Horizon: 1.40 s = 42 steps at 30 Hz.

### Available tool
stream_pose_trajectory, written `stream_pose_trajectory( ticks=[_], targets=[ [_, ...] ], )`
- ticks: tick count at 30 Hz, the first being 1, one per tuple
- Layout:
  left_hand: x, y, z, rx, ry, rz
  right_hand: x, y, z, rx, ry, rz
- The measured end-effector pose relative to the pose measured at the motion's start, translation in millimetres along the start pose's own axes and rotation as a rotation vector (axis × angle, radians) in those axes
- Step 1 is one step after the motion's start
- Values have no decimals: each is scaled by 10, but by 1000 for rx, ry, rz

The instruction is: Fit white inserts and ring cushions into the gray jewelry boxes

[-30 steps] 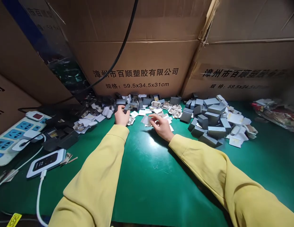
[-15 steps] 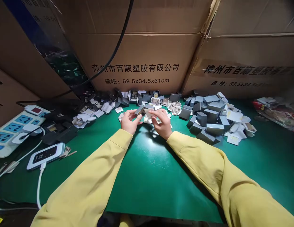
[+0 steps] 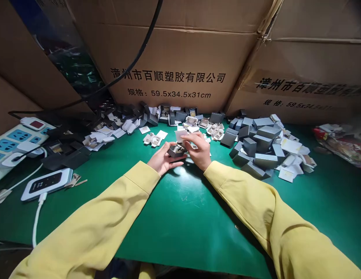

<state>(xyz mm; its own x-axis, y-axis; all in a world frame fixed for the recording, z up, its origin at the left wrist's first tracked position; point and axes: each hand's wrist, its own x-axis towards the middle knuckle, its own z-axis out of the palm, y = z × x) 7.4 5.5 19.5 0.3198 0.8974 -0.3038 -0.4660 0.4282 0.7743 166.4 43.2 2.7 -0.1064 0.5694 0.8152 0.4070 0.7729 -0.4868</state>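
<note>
Yellow cloth sleeves (image 3: 103, 213) reach out over a green table (image 3: 180, 228). On the left lies a flat white gadget (image 3: 47, 183) with a white cord (image 3: 36, 221) plugged in. In the middle, the left hand (image 3: 162, 159) holds a small dark box (image 3: 176, 154), its thumb at the side and its fingers under it. The box is open on top, and the bits inside are too small to make out. The right hand (image 3: 199, 149) pinches a white card (image 3: 180, 135) just above the box. I cannot tell if its fingers touch the box. A white power strip (image 3: 16, 136) sits far left. On the right is a big heap of grey boxes (image 3: 264, 145), with white scraps (image 3: 293, 159) beside it. Big brown cartons (image 3: 174, 50) stand at the back.
</note>
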Motion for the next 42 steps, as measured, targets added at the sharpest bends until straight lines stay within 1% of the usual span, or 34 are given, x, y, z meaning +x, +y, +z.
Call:
stream_pose_trajectory(
  ticks=[2, 4, 7, 10, 12, 15, 18, 21, 24, 26, 29, 32, 36, 42],
  targets=[
    [17, 0, -14, 14, -33, 18, 5, -2, 2, -19, -5, 14],
    [25, -1, -24, 15, -46, 60, 12, -17, 1, -55, 27, 44],
    [37, -6, -34, -12, -10, 134, 16, -45, -2, -69, 73, 102],
    [58, -7, -37, -39, 11, 175, 3, -47, 8, 6, 35, 180],
    [70, -3, -37, -44, -15, 177, -15, -24, 28, 86, -6, 275],
    [76, 2, -48, -28, -72, 141, -40, 19, 64, 191, -47, 426],
    [67, -6, -62, -5, -102, 112, -41, 31, 83, 249, -58, 498],
    [55, -25, -57, -10, -78, 95, -24, 14, 73, 235, -69, 498],
    [52, -40, -36, -15, -30, 96, -10, 4, 53, 136, -83, 458],
    [54, -44, -23, -10, 1, 117, -8, 9, 47, 99, -116, 432],
    [55, -47, -13, 3, 21, 132, -17, 24, 54, 119, -176, 420],
    [49, -45, -8, 19, 21, 143, -28, 33, 67, 114, -199, 435],
    [44, -41, 0, 30, 51, 168, -31, 26, 72, 103, -248, 444],
    [72, -75, -2, 16, 97, 187, -45, 7, 69, 80, -303, 403]
  ],
)
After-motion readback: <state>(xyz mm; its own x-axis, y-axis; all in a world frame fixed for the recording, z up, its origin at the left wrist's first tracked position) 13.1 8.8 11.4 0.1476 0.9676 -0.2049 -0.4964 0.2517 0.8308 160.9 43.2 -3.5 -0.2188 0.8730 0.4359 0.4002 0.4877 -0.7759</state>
